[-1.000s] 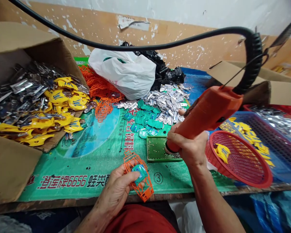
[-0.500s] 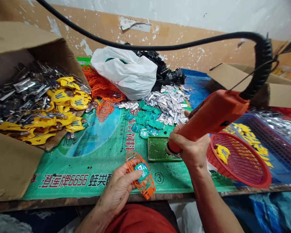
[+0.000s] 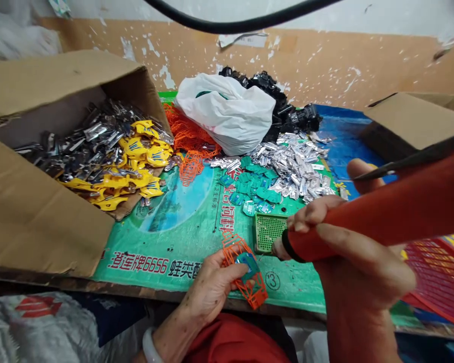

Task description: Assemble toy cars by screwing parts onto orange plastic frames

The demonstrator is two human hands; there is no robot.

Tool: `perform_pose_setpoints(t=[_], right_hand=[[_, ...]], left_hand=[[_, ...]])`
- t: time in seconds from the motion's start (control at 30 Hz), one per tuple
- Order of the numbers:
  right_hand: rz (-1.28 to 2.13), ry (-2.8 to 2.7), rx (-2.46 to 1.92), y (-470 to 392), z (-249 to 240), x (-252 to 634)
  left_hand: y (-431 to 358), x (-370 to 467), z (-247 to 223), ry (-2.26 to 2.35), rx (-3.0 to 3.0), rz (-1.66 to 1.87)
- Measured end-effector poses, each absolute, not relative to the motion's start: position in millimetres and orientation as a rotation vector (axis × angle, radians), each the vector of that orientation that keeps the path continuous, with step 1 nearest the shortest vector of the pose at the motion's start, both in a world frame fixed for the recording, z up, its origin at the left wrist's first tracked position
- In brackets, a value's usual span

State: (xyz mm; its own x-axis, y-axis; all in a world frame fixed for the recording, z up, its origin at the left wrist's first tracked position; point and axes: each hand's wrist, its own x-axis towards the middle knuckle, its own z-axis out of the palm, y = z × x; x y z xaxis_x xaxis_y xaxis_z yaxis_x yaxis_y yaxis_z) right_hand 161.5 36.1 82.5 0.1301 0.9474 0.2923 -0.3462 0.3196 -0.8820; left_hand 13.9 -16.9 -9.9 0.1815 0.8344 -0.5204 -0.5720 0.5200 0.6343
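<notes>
My left hand pinches an orange lattice-like plastic part near the table's front edge. A small teal piece lies on that part, under my left thumb. My right hand is wrapped round a red-orange power tool, which is tilted, its black-ringed end towards the left. That end is beside a small green perforated tray. What sits at the tool's tip is hard to make out. Behind the tray lie loose teal pieces and a pile of silver pieces.
At left a cardboard box holds dark and yellow parts. A white bag stands between orange parts and black parts. At right are a red basket and another box. A black cable hangs overhead.
The view has shifted left. My right hand has raised the tool nearer the camera and tipped it closer to level. My left hand still holds the orange part with the teal piece.
</notes>
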Motion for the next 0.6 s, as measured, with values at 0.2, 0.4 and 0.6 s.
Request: perform_pose_setpoints(t=[0.2,0.4,0.6], right_hand=[[1.171,-1.013,-0.74,20.1,83.0,140.5],[1.197,-1.033,-0.787,18.2,79.0,135.0],[1.172,-1.174,-0.799,21.1,71.4,140.1]], left_hand=[[-15.9,13.1,-7.9,0.959,0.345,1.009],[-14.4,13.2,-8.7,0.956,0.341,0.997],[-14.2,12.9,-7.8,0.954,0.335,0.998]])
